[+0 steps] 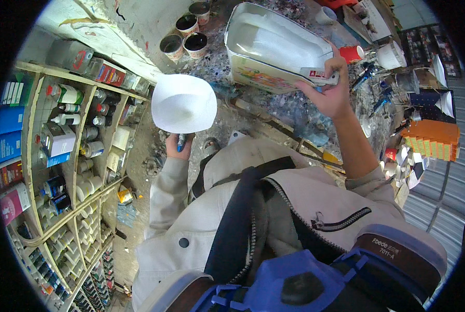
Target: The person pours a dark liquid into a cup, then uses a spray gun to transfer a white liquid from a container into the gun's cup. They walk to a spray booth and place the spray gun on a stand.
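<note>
our left hand point(178, 147) grasped a handle point(181, 141), white cup point(183, 101) beyond its fingers; our right hand point(330, 93) gripped the tin point(261, 77); seemingly steadying both, we next needed level holds.

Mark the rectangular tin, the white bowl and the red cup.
Rectangular tin point(256, 74): head view, on its printed outer side wall.
White bowl point(183, 87): head view, on its upper inner wall.
Red cup point(351, 54): head view, on its side.
</note>
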`<action>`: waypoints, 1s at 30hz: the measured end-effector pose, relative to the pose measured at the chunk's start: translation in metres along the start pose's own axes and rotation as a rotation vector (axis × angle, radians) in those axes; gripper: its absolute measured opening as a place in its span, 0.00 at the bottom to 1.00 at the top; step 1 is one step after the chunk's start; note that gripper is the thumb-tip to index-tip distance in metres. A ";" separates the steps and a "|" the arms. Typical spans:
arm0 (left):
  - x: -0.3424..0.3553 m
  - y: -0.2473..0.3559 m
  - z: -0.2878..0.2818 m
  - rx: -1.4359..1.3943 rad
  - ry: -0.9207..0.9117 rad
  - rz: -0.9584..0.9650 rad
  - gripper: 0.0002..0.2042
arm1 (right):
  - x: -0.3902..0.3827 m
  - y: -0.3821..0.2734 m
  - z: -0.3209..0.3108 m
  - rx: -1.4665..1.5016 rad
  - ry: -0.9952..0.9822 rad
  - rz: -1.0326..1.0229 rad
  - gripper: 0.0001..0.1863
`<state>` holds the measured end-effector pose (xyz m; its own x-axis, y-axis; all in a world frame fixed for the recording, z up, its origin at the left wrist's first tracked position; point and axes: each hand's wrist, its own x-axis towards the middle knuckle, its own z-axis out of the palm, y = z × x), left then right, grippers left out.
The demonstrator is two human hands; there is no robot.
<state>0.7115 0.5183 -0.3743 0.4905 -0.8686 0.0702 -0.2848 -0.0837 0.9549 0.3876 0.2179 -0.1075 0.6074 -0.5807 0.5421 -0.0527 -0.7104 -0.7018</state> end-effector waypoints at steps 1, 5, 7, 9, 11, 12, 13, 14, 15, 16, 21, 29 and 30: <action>0.002 0.001 -0.001 0.013 0.004 0.016 0.14 | 0.000 -0.003 0.001 -0.020 0.002 -0.005 0.37; 0.008 0.008 -0.003 0.071 -0.028 0.018 0.14 | 0.003 -0.014 0.005 -0.099 -0.020 -0.058 0.37; 0.011 0.010 -0.002 0.051 -0.040 0.006 0.13 | 0.004 -0.019 0.006 -0.134 -0.039 -0.076 0.38; 0.015 0.011 0.001 -0.020 -0.024 0.010 0.13 | 0.005 -0.023 0.006 -0.163 -0.051 -0.079 0.38; 0.017 0.009 0.003 -0.085 -0.029 -0.031 0.14 | 0.007 -0.024 0.008 -0.190 -0.070 -0.119 0.39; 0.019 0.007 0.004 -0.117 -0.033 -0.051 0.15 | 0.008 -0.025 0.009 -0.204 -0.079 -0.139 0.39; 0.020 0.006 0.004 -0.100 -0.038 -0.032 0.15 | 0.008 -0.026 0.010 -0.198 -0.074 -0.141 0.39; 0.021 0.004 0.004 -0.083 -0.044 -0.013 0.15 | 0.009 -0.026 0.011 -0.194 -0.070 -0.142 0.39; 0.021 0.003 0.003 -0.067 -0.049 0.005 0.15 | 0.008 -0.027 0.012 -0.177 -0.066 -0.136 0.39; 0.022 0.003 0.002 -0.075 -0.059 0.002 0.15 | 0.008 -0.028 0.013 -0.184 -0.063 -0.145 0.38; 0.026 0.004 -0.002 -0.007 -0.111 -0.004 0.15 | 0.008 -0.036 0.018 -0.186 -0.066 -0.150 0.38; 0.028 0.001 -0.008 -0.030 -0.120 0.029 0.15 | 0.015 -0.054 0.027 -0.229 -0.115 -0.199 0.36; 0.028 0.000 -0.009 -0.008 -0.113 0.040 0.15 | 0.016 -0.055 0.028 -0.231 -0.123 -0.215 0.36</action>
<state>0.7326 0.4986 -0.3702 0.3828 -0.9207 0.0753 -0.2955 -0.0448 0.9543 0.4221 0.2592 -0.0730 0.7145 -0.3657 0.5964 -0.0829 -0.8907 -0.4469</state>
